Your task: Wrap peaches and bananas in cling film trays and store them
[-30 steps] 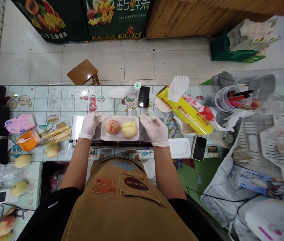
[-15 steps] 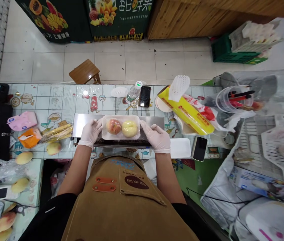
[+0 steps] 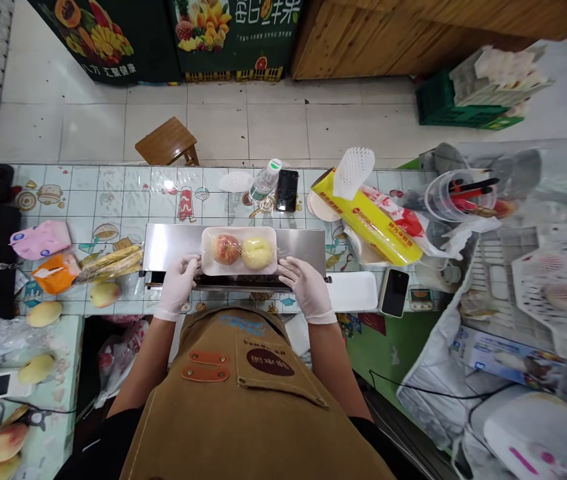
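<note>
A white foam tray (image 3: 238, 251) lies on a steel plate (image 3: 303, 243), holding a red-blushed peach (image 3: 226, 249) and a pale yellow peach (image 3: 257, 253) side by side. Clear film seems to cover the tray. My left hand (image 3: 177, 288), in a white glove, sits at the tray's near left corner. My right hand (image 3: 306, 290), gloved the same way, sits at the near right corner. The fingers of both hands lie close to the film, with nothing clearly pinched.
Behind the plate stand a water bottle (image 3: 265, 181) and a phone (image 3: 287, 190). A yellow-wrapped roll (image 3: 366, 223) lies to the right, near a white foam tray (image 3: 352, 291). Loose peaches (image 3: 105, 294) and packets lie to the left. A brown apron (image 3: 223, 420) covers my front.
Both hands have drawn back from the tray's sides toward me and now sit at its near corners. The tray and peaches have stayed in place on the plate.
</note>
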`<action>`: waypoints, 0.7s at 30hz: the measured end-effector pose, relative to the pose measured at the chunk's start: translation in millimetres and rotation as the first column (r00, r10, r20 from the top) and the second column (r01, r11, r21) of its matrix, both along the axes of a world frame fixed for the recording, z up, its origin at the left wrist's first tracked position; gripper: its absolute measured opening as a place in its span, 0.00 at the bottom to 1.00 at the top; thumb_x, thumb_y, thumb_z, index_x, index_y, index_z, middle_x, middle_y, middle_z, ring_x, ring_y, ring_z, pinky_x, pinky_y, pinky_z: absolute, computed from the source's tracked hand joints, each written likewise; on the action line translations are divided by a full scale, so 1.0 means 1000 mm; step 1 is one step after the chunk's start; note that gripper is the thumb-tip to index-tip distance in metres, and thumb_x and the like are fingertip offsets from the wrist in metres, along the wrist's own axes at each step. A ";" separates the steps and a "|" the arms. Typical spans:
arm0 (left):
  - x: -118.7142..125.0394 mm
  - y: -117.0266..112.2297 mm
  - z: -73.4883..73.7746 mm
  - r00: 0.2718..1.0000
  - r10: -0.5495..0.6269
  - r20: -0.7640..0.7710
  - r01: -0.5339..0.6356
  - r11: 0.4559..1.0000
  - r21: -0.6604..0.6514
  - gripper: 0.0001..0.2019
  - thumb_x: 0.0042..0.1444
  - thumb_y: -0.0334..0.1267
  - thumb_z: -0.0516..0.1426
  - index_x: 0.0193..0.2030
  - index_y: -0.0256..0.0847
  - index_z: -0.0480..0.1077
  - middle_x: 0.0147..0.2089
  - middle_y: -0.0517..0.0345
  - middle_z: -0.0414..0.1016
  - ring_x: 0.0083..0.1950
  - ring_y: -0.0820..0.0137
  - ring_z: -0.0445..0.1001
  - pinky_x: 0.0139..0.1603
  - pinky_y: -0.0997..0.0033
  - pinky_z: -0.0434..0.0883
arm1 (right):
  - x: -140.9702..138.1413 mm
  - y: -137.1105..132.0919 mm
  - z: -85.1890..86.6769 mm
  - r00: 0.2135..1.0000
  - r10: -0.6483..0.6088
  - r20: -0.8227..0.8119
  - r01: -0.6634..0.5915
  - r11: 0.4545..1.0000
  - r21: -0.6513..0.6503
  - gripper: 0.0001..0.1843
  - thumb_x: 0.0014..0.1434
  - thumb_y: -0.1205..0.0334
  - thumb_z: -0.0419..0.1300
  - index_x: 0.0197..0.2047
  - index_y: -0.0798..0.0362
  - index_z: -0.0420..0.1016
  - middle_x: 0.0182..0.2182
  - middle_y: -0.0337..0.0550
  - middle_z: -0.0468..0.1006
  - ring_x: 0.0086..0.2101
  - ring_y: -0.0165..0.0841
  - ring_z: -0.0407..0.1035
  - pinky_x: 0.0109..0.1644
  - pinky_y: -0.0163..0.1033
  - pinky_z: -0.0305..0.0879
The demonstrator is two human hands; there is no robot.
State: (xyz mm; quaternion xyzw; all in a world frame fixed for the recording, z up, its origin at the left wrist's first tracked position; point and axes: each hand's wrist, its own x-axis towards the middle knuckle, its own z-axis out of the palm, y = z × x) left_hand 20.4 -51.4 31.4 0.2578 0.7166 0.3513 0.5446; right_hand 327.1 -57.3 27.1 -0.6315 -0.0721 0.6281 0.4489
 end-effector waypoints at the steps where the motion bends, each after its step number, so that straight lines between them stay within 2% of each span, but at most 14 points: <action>1: -0.002 0.000 0.001 0.998 -0.037 -0.040 0.038 0.999 0.022 0.19 0.56 0.52 0.65 0.46 0.38 0.78 0.41 0.49 0.84 0.36 0.68 0.80 0.25 0.76 0.66 | -0.002 -0.002 -0.004 0.989 0.072 0.132 -0.076 0.997 0.025 0.14 0.60 0.51 0.70 0.42 0.51 0.80 0.41 0.48 0.87 0.41 0.38 0.83 0.38 0.39 0.81; 3: -0.004 0.003 0.002 0.990 -0.100 -0.096 0.105 0.993 0.049 0.20 0.58 0.53 0.63 0.46 0.38 0.78 0.40 0.50 0.84 0.36 0.67 0.80 0.31 0.72 0.71 | -0.007 -0.003 -0.009 0.915 0.178 0.361 -0.214 0.975 0.062 0.20 0.57 0.44 0.72 0.43 0.51 0.81 0.40 0.47 0.86 0.38 0.38 0.81 0.36 0.38 0.78; 5: -0.004 0.008 0.002 0.979 -0.160 -0.129 0.169 0.984 0.059 0.21 0.60 0.57 0.62 0.43 0.39 0.78 0.39 0.52 0.84 0.39 0.64 0.81 0.38 0.68 0.76 | -0.013 -0.003 -0.010 0.829 0.224 0.512 -0.313 0.945 0.094 0.24 0.55 0.40 0.71 0.44 0.52 0.82 0.42 0.49 0.87 0.41 0.40 0.81 0.41 0.43 0.79; 8: -0.003 0.013 0.000 0.950 -0.227 -0.217 0.238 0.971 0.028 0.23 0.62 0.61 0.60 0.38 0.40 0.77 0.35 0.54 0.84 0.39 0.62 0.81 0.43 0.66 0.76 | -0.019 -0.001 -0.007 0.751 0.262 0.606 -0.411 0.904 0.117 0.25 0.56 0.38 0.68 0.43 0.52 0.81 0.42 0.51 0.87 0.43 0.42 0.81 0.53 0.50 0.78; 12: -0.001 0.013 -0.001 0.882 -0.274 -0.385 0.292 0.956 -0.011 0.20 0.63 0.58 0.59 0.36 0.42 0.78 0.35 0.56 0.83 0.39 0.64 0.79 0.42 0.67 0.71 | -0.018 -0.002 -0.002 0.661 0.339 0.670 -0.486 0.873 0.037 0.24 0.58 0.37 0.64 0.40 0.51 0.80 0.37 0.49 0.87 0.39 0.42 0.79 0.51 0.50 0.75; 14: 0.001 0.011 -0.001 0.856 -0.259 -0.448 0.291 0.957 0.003 0.19 0.63 0.56 0.59 0.31 0.43 0.76 0.31 0.58 0.81 0.36 0.66 0.76 0.40 0.68 0.68 | -0.016 -0.003 0.001 0.631 0.362 0.686 -0.503 0.864 0.007 0.24 0.58 0.36 0.63 0.38 0.50 0.79 0.36 0.48 0.86 0.38 0.42 0.78 0.50 0.49 0.73; 17: 0.002 0.008 -0.003 0.866 -0.181 -0.466 0.237 0.969 0.064 0.19 0.63 0.53 0.59 0.26 0.44 0.71 0.26 0.61 0.75 0.32 0.68 0.71 0.38 0.69 0.67 | -0.016 -0.003 0.003 0.591 0.370 0.716 -0.526 0.850 -0.005 0.27 0.62 0.32 0.57 0.32 0.49 0.74 0.31 0.44 0.82 0.35 0.39 0.73 0.46 0.45 0.70; 19: 0.002 0.007 -0.005 0.891 -0.127 -0.435 0.198 0.973 0.121 0.18 0.63 0.52 0.58 0.26 0.44 0.70 0.26 0.61 0.74 0.31 0.69 0.70 0.38 0.69 0.67 | -0.016 -0.002 0.005 0.553 0.364 0.750 -0.537 0.844 -0.014 0.30 0.65 0.30 0.51 0.28 0.47 0.69 0.26 0.41 0.76 0.31 0.37 0.69 0.42 0.44 0.66; 21: 0.001 0.007 -0.008 0.933 -0.093 -0.347 0.158 0.974 0.165 0.17 0.64 0.51 0.58 0.28 0.44 0.69 0.28 0.60 0.75 0.32 0.69 0.72 0.38 0.70 0.69 | -0.017 0.003 0.007 0.539 0.365 0.759 -0.542 0.840 -0.019 0.31 0.65 0.29 0.49 0.26 0.47 0.65 0.24 0.39 0.73 0.30 0.36 0.66 0.40 0.43 0.63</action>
